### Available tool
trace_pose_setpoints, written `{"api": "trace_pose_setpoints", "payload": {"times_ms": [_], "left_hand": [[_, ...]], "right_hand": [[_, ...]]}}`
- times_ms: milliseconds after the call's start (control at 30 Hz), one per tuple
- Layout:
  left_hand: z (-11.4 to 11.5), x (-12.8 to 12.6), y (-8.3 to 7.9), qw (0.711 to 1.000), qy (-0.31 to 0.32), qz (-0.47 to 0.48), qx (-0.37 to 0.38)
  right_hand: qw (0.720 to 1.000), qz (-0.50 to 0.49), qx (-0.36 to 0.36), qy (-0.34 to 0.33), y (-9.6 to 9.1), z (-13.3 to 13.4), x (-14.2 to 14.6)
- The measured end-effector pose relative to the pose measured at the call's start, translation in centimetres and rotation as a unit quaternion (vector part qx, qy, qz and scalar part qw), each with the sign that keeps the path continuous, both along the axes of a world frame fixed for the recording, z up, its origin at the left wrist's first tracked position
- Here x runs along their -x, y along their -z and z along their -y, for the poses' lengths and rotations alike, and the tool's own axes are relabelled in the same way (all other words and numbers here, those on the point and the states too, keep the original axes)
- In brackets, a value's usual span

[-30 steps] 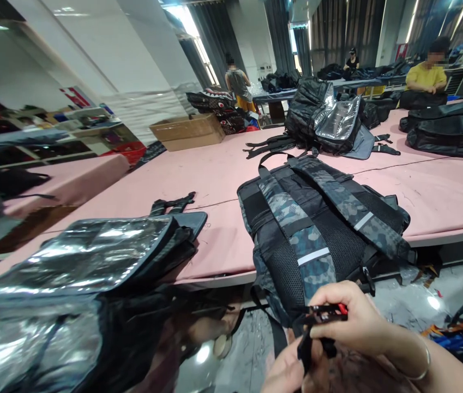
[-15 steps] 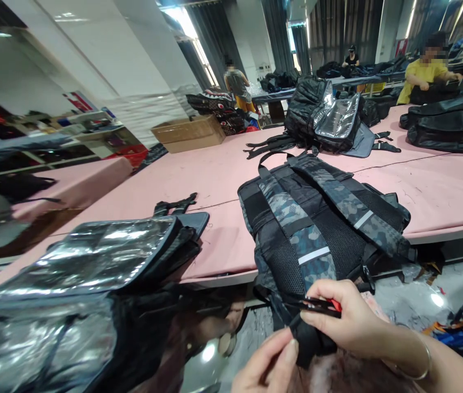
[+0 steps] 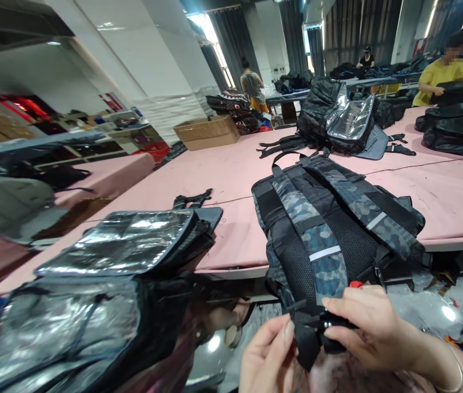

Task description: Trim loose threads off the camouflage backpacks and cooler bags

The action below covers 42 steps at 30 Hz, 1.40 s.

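Note:
A black backpack (image 3: 288,267) with camouflage shoulder straps lies back side up, its lower end hanging over the table edge towards me. Below the near shoulder strap, my left hand (image 3: 266,349) is closed in a pinch on a black webbing strap (image 3: 307,338). My right hand (image 3: 372,325) is wrapped round black thread snips (image 3: 317,321), with a bit of red showing above the knuckles. The blades point left, beside the webbing and close to my left fingertips. Whether they touch a thread is too small to tell.
A pink-covered table (image 3: 231,180) spans the view. To the left lies an open bag with silver lining (image 3: 125,240); another open silver-lined bag (image 3: 349,117) is farther back. A cardboard box (image 3: 209,132) stands at the far edge. A person in yellow (image 3: 444,76) handles black bags at right.
The view has shifted left, so things sit farther right. My right hand has turned the snips lower, and their blades are now nearer the webbing by my left fingers.

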<state>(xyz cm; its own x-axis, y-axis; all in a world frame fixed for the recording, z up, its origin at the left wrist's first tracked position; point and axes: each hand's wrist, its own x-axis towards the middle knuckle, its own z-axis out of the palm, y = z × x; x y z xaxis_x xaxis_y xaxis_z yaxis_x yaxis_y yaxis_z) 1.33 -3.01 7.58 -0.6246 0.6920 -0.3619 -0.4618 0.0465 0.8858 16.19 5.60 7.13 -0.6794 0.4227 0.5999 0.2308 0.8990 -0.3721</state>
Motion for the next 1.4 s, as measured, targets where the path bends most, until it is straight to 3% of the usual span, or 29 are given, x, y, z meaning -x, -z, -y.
{"api": "trace_pose_setpoints", "payload": {"times_ms": [167,367,433,567,667,767,900,1033,1100,1167,1300,1400], "left_hand": [[0.2,-0.1,1.2,0.999,0.018,0.039,-0.013],[0.3,0.7,2.3,0.999,0.027,-0.032,-0.015],[0.5,1.3,2.0,0.997,0.041,-0.048,-0.036],[0.0,3.9,0.7,0.985,0.091,-0.065,-0.135],[-2.3,6.8,0.2,0.976,0.062,-0.150,-0.146],[-5.8,9.4,0.7,0.939,0.036,-0.337,-0.066],[-9.7,11.2,2.0,0.868,0.142,-0.476,-0.018],[-11.1,11.4,2.2,0.774,0.195,-0.602,-0.021],[-11.0,11.3,2.3,0.757,0.188,-0.625,-0.027],[-10.8,11.2,2.9,0.774,0.157,-0.613,-0.028],[-10.4,11.1,4.6,0.837,0.083,-0.540,-0.014],[-10.6,11.0,5.6,0.847,0.042,-0.529,-0.023]], "right_hand": [[0.999,0.017,-0.049,0.004,-0.2,-0.3,0.2],[0.997,0.009,-0.082,0.005,0.0,-0.3,0.2],[0.999,-0.012,-0.035,-0.016,-0.2,-0.2,-0.1],[0.987,-0.089,0.134,-0.022,-1.3,-0.6,-0.6],[0.972,-0.082,0.218,0.014,-2.6,-1.6,-0.3],[0.973,-0.050,0.221,0.034,-3.6,-3.2,0.6],[0.981,0.017,0.184,0.060,-4.2,-5.3,2.4],[0.985,0.100,0.122,0.063,-4.2,-6.8,4.6],[0.984,0.136,0.093,0.069,-3.9,-7.3,5.8],[0.979,0.172,0.071,0.078,-3.6,-7.5,7.0],[0.969,0.230,0.031,0.084,-3.5,-7.8,9.1],[0.962,0.262,0.010,0.081,-3.6,-7.9,10.0]]}}
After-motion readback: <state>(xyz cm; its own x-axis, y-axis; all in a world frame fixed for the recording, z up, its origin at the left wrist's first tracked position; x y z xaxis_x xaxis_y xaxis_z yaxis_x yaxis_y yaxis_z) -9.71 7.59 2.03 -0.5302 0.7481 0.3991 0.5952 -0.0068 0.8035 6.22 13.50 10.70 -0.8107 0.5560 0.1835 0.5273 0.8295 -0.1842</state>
